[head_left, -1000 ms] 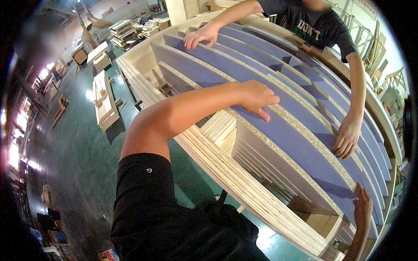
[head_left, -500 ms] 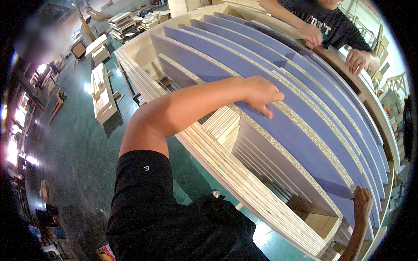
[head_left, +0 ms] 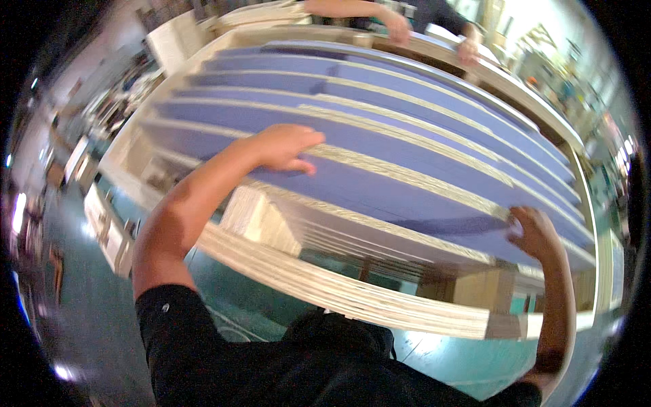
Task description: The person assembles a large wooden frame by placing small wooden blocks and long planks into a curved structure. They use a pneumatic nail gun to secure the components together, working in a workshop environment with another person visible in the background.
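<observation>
Several blue-purple panels with speckled chipboard edges stand on edge, side by side, in a long pale wooden frame [head_left: 352, 298]. My left hand [head_left: 288, 146] is on the top edge of a near panel [head_left: 407, 203], fingers over the edge and thumb spread against its near face. Toward the right end of that same panel, my right hand [head_left: 536, 234] curls around the edge, its thumb lower on the near side. Motion blurs both hands somewhat, and the fingertips beyond the edge are partly hidden. The frame's near side is a thick stack of layered pale boards.
Across the frame, another person's hands [head_left: 393, 27] rest near its far rail [head_left: 502, 81]. Pale boards [head_left: 105, 227] lie stacked on the green floor [head_left: 81, 319] at left. Inside the frame's near side, a light wooden block [head_left: 261, 214] and thinner upright sheets show.
My view has swung, so the frame lies more crosswise. Both hands appear farther left in view, and the right one higher, still at the panel. The other person's hands remain near the far rail.
</observation>
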`<state>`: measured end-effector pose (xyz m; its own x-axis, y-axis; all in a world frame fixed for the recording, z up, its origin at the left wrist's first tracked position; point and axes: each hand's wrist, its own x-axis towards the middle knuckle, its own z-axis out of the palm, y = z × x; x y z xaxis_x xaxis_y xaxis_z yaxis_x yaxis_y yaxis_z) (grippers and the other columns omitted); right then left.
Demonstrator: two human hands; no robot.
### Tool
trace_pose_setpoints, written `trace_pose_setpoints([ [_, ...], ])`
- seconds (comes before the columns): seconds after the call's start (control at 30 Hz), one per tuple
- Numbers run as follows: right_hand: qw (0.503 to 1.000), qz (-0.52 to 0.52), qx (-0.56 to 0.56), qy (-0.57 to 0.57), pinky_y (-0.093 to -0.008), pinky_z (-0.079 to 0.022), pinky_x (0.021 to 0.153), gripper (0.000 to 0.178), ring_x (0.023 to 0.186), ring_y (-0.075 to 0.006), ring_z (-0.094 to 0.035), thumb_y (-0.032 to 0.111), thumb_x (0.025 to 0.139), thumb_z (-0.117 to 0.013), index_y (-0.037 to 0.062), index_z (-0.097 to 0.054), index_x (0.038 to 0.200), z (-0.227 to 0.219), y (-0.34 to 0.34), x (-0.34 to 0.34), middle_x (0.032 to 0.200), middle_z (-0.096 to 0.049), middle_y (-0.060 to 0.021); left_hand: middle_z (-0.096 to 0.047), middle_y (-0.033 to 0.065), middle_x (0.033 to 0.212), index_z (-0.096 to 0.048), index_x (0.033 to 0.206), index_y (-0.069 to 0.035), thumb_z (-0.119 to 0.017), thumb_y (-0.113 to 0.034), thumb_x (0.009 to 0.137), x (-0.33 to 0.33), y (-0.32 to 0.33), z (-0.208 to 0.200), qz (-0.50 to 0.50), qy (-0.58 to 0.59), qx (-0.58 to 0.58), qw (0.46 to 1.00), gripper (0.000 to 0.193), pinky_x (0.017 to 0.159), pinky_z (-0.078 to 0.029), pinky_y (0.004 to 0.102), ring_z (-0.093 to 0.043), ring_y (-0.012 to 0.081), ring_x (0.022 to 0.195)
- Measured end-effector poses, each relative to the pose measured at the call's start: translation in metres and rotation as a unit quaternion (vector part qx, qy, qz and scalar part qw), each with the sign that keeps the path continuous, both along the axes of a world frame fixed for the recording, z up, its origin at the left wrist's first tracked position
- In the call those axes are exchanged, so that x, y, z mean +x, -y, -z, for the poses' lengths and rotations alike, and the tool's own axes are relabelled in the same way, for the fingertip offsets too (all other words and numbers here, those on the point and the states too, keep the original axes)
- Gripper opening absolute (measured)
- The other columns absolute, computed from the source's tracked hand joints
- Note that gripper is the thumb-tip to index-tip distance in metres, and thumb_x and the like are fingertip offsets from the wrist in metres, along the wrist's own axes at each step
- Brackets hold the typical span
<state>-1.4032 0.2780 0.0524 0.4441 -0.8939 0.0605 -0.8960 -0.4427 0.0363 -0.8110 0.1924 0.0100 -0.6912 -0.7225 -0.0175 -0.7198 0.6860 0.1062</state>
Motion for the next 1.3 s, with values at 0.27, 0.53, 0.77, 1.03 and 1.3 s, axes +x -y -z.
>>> trace_pose_setpoints([
  [0.27, 0.989, 0.095, 0.064, -0.093, -0.0496, -0.054, 0.078, 0.028, 0.093, -0.0374, -0.069, 0.038, 0.085, -0.078, 0.0140, -0.073, 0.099, 0.012, 0.012, 0.011, 0.093, -0.071, -0.0126, -0.065, 0.0259, 0.116, -0.061, 0.112, -0.001, -0.090, -0.038, 0.071, 0.003, -0.004, -0.003, -0.038, -0.020, -0.024, 0.999, 0.063, 0.094, -0.049, 0.0495, -0.059, 0.0478, 0.113],
  [0.53, 0.946, -0.031, -0.310, 0.087, -0.0510, -0.044, 0.105, 0.050, 0.117, -0.0305, -0.063, 0.031, 0.093, -0.073, 0.0092, -0.060, 0.136, -0.016, -0.124, 0.094, 0.120, -0.068, -0.0119, -0.065, 0.0252, 0.103, -0.058, 0.105, -0.001, -0.094, -0.028, 0.062, 0.011, 0.010, -0.013, -0.082, 0.029, -0.022, 0.996, 0.063, 0.087, -0.048, 0.0511, -0.060, 0.0484, 0.102],
  [0.77, 0.706, 0.388, -0.349, 0.478, -0.0408, -0.053, 0.072, 0.017, 0.080, -0.0304, -0.067, 0.006, 0.091, -0.065, 0.0008, -0.065, 0.107, 0.200, -0.382, 0.123, 0.089, -0.070, -0.0136, -0.064, 0.0276, 0.126, -0.050, 0.140, -0.002, -0.085, -0.020, 0.071, -0.020, 0.006, -0.017, -0.024, -0.037, 0.120, 0.992, 0.080, 0.102, -0.048, 0.0460, -0.062, 0.0349, 0.124],
  [1.03, 0.339, 0.804, 0.273, 0.406, -0.0484, -0.055, 0.074, 0.027, 0.078, -0.0390, -0.071, 0.025, 0.080, -0.065, 0.0010, -0.075, 0.088, 0.559, -0.730, 0.249, 0.093, -0.073, -0.0221, -0.067, 0.0208, 0.120, -0.060, 0.129, 0.000, -0.074, -0.017, 0.085, -0.121, -0.071, -0.020, 0.114, -0.201, -0.012, 0.973, 0.049, 0.097, -0.051, 0.0430, -0.064, 0.0296, 0.113],
  [1.3, 0.054, 0.985, -0.033, 0.159, -0.0506, -0.050, 0.101, 0.047, 0.120, -0.0410, -0.061, 0.026, 0.084, -0.072, 0.0024, -0.063, 0.125, 0.517, -0.974, 0.225, 0.125, -0.065, -0.0221, -0.071, 0.0147, 0.103, -0.069, 0.111, 0.003, -0.068, -0.013, 0.091, -0.245, -0.345, 0.170, 0.201, -0.131, 0.487, 0.840, 0.025, 0.087, -0.053, 0.0378, -0.067, 0.0229, 0.097],
])
